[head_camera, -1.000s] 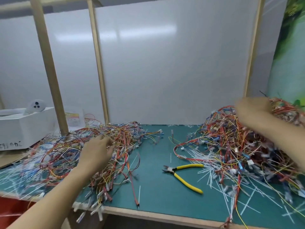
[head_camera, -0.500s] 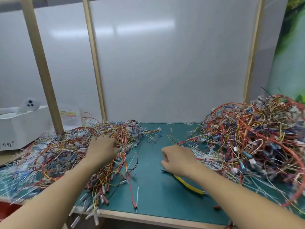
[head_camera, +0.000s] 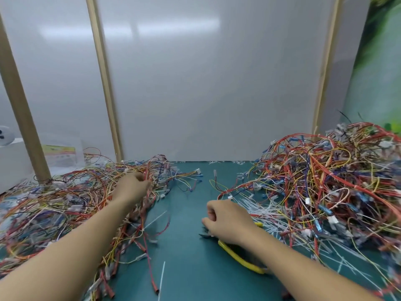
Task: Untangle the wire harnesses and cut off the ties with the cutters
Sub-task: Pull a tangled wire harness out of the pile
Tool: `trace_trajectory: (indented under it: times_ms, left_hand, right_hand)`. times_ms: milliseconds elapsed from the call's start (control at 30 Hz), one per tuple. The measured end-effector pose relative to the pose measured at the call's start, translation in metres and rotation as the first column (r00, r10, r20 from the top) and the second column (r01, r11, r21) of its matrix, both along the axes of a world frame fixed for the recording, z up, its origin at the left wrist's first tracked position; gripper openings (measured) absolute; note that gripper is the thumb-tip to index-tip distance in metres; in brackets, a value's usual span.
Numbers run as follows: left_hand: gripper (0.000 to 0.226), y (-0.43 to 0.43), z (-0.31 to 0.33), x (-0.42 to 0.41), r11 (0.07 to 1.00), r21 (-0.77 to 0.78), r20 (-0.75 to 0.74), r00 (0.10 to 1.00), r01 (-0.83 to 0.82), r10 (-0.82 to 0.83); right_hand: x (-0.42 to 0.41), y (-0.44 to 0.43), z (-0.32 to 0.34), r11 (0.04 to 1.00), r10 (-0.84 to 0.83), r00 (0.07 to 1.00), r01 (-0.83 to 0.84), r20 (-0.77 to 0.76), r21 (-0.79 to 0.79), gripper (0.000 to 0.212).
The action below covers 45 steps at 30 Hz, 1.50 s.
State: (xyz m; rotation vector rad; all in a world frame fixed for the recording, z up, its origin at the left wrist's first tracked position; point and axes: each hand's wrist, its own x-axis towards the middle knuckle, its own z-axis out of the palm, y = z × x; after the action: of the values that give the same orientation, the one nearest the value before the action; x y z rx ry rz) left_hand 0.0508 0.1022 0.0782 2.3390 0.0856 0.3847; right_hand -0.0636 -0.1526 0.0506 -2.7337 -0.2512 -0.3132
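Head view: the only camera, looking down over both forearms onto a teal-green work mat (head_camera: 188,270)
Left-side heap: a low, wide tangle of red, yellow, blue and white wire harnesses (head_camera: 65,205) spreads over the left part of the mat, and some strands hang over the near edge
Right-side heap: a taller mound of the same coloured wire harnesses (head_camera: 325,187) fills the right part of the mat
Left hand: the left hand (head_camera: 132,189) lies on the far top of the left-side heap, fingers curled in among the strands and closed round a few red and yellow wires
Right hand: the right hand (head_camera: 227,222) is on the mat between the two heaps, knuckles up, fingers curled down and closed over the cutters
Cutters: the yellow-handled metal cutters (head_camera: 238,258) lie flat on the mat under the right hand and wrist; the dark tip pokes out to the left of the fingers, and one yellow handle runs back beneath the forearm (the other handle barely shows beside the wrist)
Ties: cut white plastic ties (head_camera: 267,211) are scattered at the foot of the right-side heap, just beside the right hand
Surroundings: a white panel (head_camera: 206,83) stands behind the mat, pale wooden posts (head_camera: 21,109) frame it, a white box (head_camera: 13,164) sits far left, and a green poster (head_camera: 379,72) hangs far right
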Motion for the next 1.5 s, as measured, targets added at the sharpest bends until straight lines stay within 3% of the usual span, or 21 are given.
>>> trace_trajectory:
  times_ms: [100, 200, 300, 367, 500, 567, 633, 667, 800, 900, 967, 1033, 1100, 1133, 1167, 1233, 1300, 1367, 1433, 1500]
  left_hand:
    - [0.017, -0.017, 0.032, -0.008, 0.964, -0.26, 0.181, 0.983, 0.052, -0.005]
    - [0.013, -0.038, 0.048, -0.031, 0.939, -0.3, 0.289, 0.954, 0.166, -0.077]
    - [0.014, -0.053, 0.031, -0.066, 0.97, -0.036, 0.338, 0.916, 0.242, -0.216]
    - [0.025, -0.056, 0.011, -0.085, 0.956, 0.205, 0.323, 0.908, 0.209, -0.267]
    - [0.041, -0.047, -0.019, -0.105, 0.894, 0.38, 0.178, 0.929, 0.239, -0.324]
    - [0.05, -0.038, -0.028, -0.11, 0.819, 0.51, 0.112, 0.923, 0.265, -0.368]
    - [0.058, -0.028, -0.032, -0.112, 0.737, 0.607, 0.049, 0.912, 0.297, -0.408]
    - [0.059, -0.022, -0.032, -0.111, 0.746, 0.584, 0.037, 0.907, 0.32, -0.419]
    - [0.062, 0.004, -0.016, -0.087, 0.942, 0.241, 0.13, 0.954, 0.232, -0.268]
    - [0.082, 0.031, -0.007, -0.068, 0.977, 0.167, 0.076, 0.987, 0.13, -0.144]
    - [0.084, 0.046, -0.007, -0.063, 0.977, 0.2, 0.025, 0.997, 0.073, -0.079]
    - [0.071, 0.054, -0.009, -0.064, 0.925, 0.377, 0.049, 0.998, -0.041, 0.024]
    - [0.058, 0.049, -0.013, -0.066, 0.78, 0.581, 0.273, 0.959, -0.233, 0.083]
    - [0.054, 0.04, -0.013, -0.069, 0.754, 0.59, 0.384, 0.922, -0.289, 0.053]
    - [0.049, 0.027, -0.011, -0.071, 0.781, 0.552, 0.475, 0.88, -0.292, -0.007]
    - [0.035, -0.004, -0.009, -0.074, 0.877, 0.468, 0.506, 0.846, -0.107, -0.167]
    - [0.029, -0.034, -0.01, -0.069, 0.909, 0.379, 0.273, 0.918, 0.172, -0.287]
    - [0.039, -0.054, -0.013, -0.061, 0.908, 0.226, -0.033, 0.935, 0.352, -0.354]
    - [0.044, -0.062, -0.02, -0.051, 0.923, -0.003, -0.152, 0.912, 0.386, -0.381]
    - [0.048, -0.063, -0.021, -0.041, 0.884, -0.402, -0.164, 0.931, 0.239, -0.326]
  right_hand:
    - [0.012, -0.006, 0.004, 0.991, -0.032, 0.999, 0.031, 0.008, 0.129, 0.027]
    - [0.024, -0.004, 0.016, 0.918, -0.048, 0.999, 0.035, 0.025, 0.395, 0.033]
    - [0.032, 0.006, 0.031, 0.644, 0.029, 0.993, 0.07, -0.116, 0.762, 0.035]
    - [0.034, 0.017, 0.037, 0.504, 0.12, 0.966, 0.14, -0.229, 0.852, 0.037]
    - [0.037, 0.043, 0.036, 0.415, 0.231, 0.9, 0.253, -0.37, 0.874, 0.045]
    - [0.04, 0.054, 0.034, 0.377, 0.288, 0.869, 0.282, -0.401, 0.882, 0.041]
    - [0.045, 0.063, 0.035, 0.387, 0.287, 0.867, 0.283, -0.407, 0.877, 0.028]
    - [0.049, 0.068, 0.037, 0.433, 0.258, 0.88, 0.263, -0.398, 0.862, 0.021]
    - [0.062, 0.073, 0.06, 0.629, 0.07, 0.972, 0.133, -0.226, 0.766, 0.02]
    - [0.067, 0.052, 0.081, 0.611, -0.032, 0.999, 0.053, -0.042, 0.79, 0.025]
    - [0.064, 0.036, 0.085, 0.599, -0.073, 0.995, -0.014, 0.072, 0.8, 0.027]
    - [0.056, 0.027, 0.075, 0.599, -0.071, 0.989, -0.063, 0.132, 0.798, 0.03]
    - [0.045, 0.025, 0.053, 0.589, -0.064, 0.994, -0.036, 0.092, 0.807, 0.031]
    - [0.041, 0.025, 0.041, 0.582, -0.049, 0.998, -0.008, 0.045, 0.813, 0.031]
    - [0.036, 0.026, 0.03, 0.578, -0.028, 1.0, 0.018, -0.003, 0.816, 0.031]
    - [0.03, 0.025, 0.012, 0.574, 0.008, 0.998, 0.046, -0.062, 0.817, 0.031]
    - [0.026, 0.025, 0.003, 0.566, 0.026, 0.997, 0.045, -0.073, 0.823, 0.031]
    - [0.022, 0.025, -0.001, 0.558, 0.026, 0.999, 0.025, -0.047, 0.83, 0.033]
    - [0.019, 0.023, -0.003, 0.547, 0.004, 1.0, 0.0, -0.003, 0.837, 0.035]
    - [0.017, 0.018, -0.005, 0.539, -0.012, 0.999, -0.024, 0.036, 0.842, 0.036]
